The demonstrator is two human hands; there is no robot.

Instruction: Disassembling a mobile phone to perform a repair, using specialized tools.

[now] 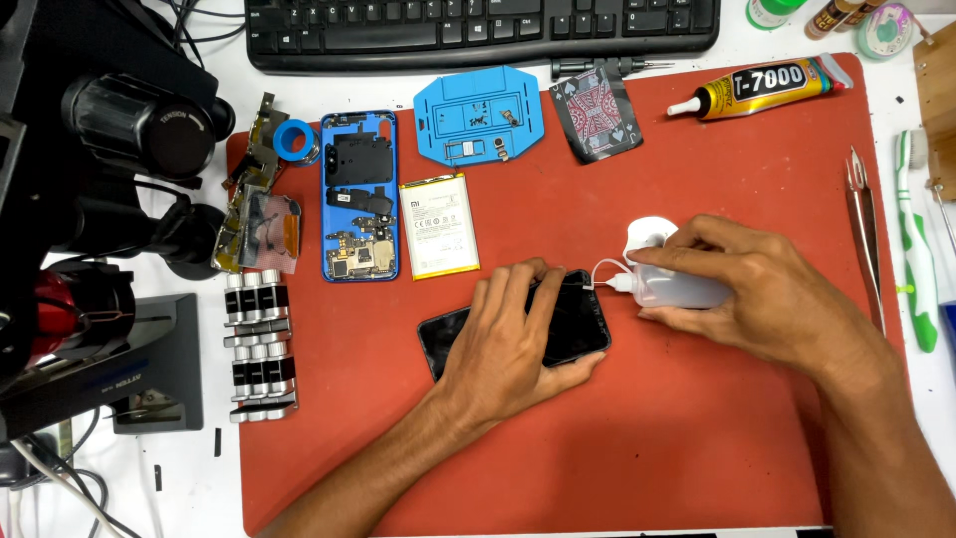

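My left hand lies flat on a black phone screen panel in the middle of the red mat, pinning it down. My right hand grips a small white squeeze bottle lying sideways. Its thin nozzle points left at the panel's top right corner. A white roll of tape sits just behind the bottle.
An opened blue phone body, a white battery, a blue parts tray, a playing card and a glue tube lie on the mat. Metal clamps, tweezers, toothbrush, keyboard, microscope surround.
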